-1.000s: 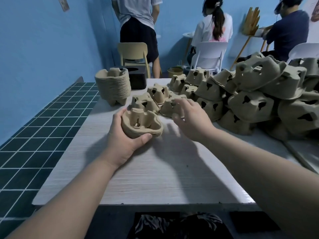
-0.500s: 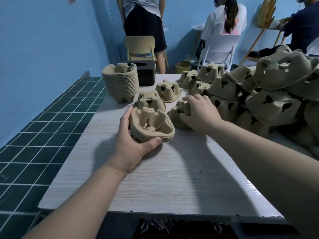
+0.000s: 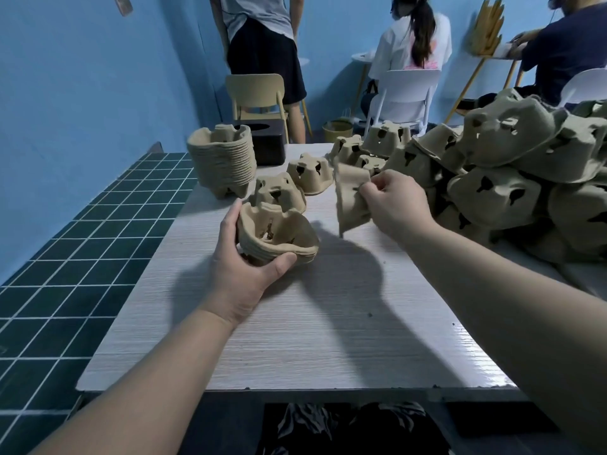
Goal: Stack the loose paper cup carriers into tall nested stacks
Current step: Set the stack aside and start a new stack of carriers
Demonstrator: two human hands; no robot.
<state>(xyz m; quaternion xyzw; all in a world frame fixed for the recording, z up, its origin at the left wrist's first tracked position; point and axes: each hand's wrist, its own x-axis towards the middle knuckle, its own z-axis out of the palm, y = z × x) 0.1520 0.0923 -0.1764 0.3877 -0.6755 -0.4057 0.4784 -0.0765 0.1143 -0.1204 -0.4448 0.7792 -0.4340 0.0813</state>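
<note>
My left hand (image 3: 241,267) grips a short nested stack of brown pulp cup carriers (image 3: 279,236), open side up, just above the white table (image 3: 328,323). My right hand (image 3: 395,203) pinches a single carrier (image 3: 351,198), lifted off the table and tilted on edge, to the right of the short stack. A tall finished stack (image 3: 223,160) stands at the table's far left. Loose carriers (image 3: 310,174) lie upside down behind my hands, and a big heap of them (image 3: 499,178) fills the right side.
A dark box (image 3: 266,142) sits behind the tall stack. Beyond the table are chairs (image 3: 258,93) and three people with their backs turned. A green tiled floor (image 3: 82,224) lies to the left, beside a blue wall.
My right hand has taken hold of a loose carrier from the pile and lifted it, turning it on edge. My left hand still holds the short stack, slightly raised.
</note>
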